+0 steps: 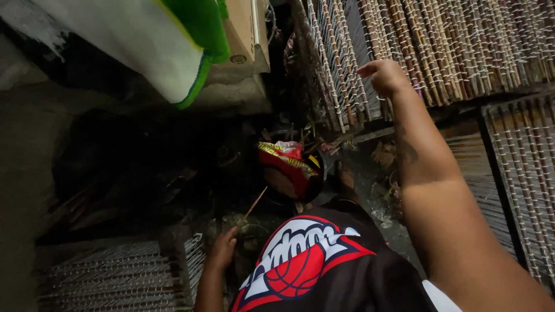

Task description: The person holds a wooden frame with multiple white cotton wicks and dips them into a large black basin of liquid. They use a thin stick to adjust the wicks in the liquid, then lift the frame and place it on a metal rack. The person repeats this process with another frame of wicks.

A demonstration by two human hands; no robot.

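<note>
Two hands are being used well apart in a dim, cluttered corner. At about seven o'clock, the left hand [222, 248] is being kept pinched on a thin stick [255, 203], which is being pointed up toward one o'clock from the fingertips. Just below and left of that hand, a woven stick mat [110, 277] is lying flat. Near the centre, a dark pot [295, 173] is being crowded by a red and yellow wrapper [286, 159] and some loose sticks. At about one o'clock, the right hand [386, 76] is being held up against a hanging stick mat [416, 46], fingers curled; whether a strand is being gripped cannot be told.

The thin stick is being held only at its lower end, so it is judged likely to snap or slip if it is pushed against the pot rim or the clutter. The hanging mat is judged likely to be pulled off balance if the right hand is leaned on it. Poor light is being judged the main cause of any misplaced reach.
</note>
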